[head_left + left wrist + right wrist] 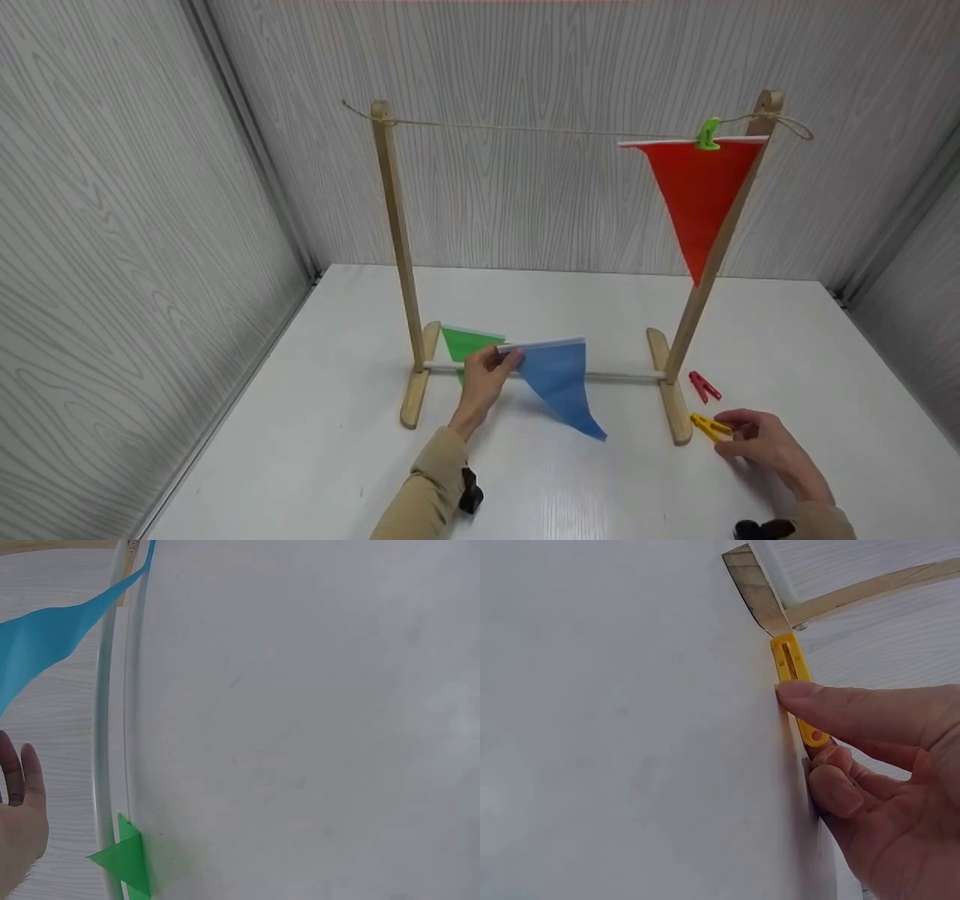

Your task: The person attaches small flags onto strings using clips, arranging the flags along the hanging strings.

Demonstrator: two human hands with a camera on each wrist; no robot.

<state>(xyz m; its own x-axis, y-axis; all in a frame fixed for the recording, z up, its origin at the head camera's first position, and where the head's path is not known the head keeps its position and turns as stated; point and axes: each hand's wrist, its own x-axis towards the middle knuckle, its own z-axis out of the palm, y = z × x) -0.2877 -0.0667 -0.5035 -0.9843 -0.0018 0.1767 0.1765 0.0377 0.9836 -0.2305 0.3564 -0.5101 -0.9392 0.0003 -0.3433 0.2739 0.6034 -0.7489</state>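
In the head view my left hand [482, 384] pinches a blue triangular pennant [559, 375] by one end of its white top edge. The pennant's tip hangs down toward the right, in front of the stand's white crossbar [626, 374]. At the right, low over the table, my right hand [769, 448] holds a yellow clothespin [706, 426] between thumb and fingers. The right wrist view shows the thumb lying across the yellow clothespin [786, 656]. In the left wrist view part of the left hand [24, 817] shows, below the blue pennant [45, 637].
A wooden stand [397, 225] carries a string [525, 128] between two posts. From its right end a red pennant [697, 195] hangs by a green clip [707, 135]. Behind the left hand is a green pennant [466, 343]. A red clothespin [703, 386] lies by the right foot [675, 412].
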